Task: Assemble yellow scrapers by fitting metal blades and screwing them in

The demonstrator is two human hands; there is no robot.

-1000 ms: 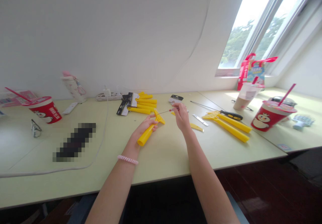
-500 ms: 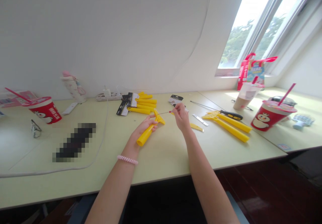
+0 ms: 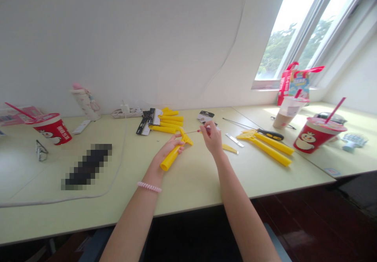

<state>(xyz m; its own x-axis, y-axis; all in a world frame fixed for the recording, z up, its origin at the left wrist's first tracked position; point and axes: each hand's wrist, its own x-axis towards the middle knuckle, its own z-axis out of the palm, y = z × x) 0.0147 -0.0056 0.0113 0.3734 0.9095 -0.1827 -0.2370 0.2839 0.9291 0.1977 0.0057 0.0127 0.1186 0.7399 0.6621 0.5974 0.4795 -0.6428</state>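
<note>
My left hand point(image 3: 170, 147) is wrapped round a yellow scraper point(image 3: 172, 157), its hollow handle end tilted down toward me. A small screwdriver point(image 3: 194, 131) with a thin shaft and a red handle sits in the closed fingers of my right hand point(image 3: 212, 137). Its shaft points left, to the head of the scraper; whether the tip sits in a screw is too small to tell. Right of my right hand lie a flat yellow piece point(image 3: 230, 149) and a silver blade point(image 3: 235, 140). Two more yellow scrapers point(image 3: 268, 146) rest farther right.
Several carded yellow scrapers point(image 3: 167, 123) lie near the wall. A long screwdriver with a black handle point(image 3: 270, 135) lies at the right. Red cups stand at left point(image 3: 54, 129) and right point(image 3: 316, 134). A white cable point(image 3: 116, 175) crosses the left side, near a power strip point(image 3: 134, 113).
My right hand has turned slightly around the screwdriver, its fingers shifting on the handle. My left hand and the scraper stay nearly in place.
</note>
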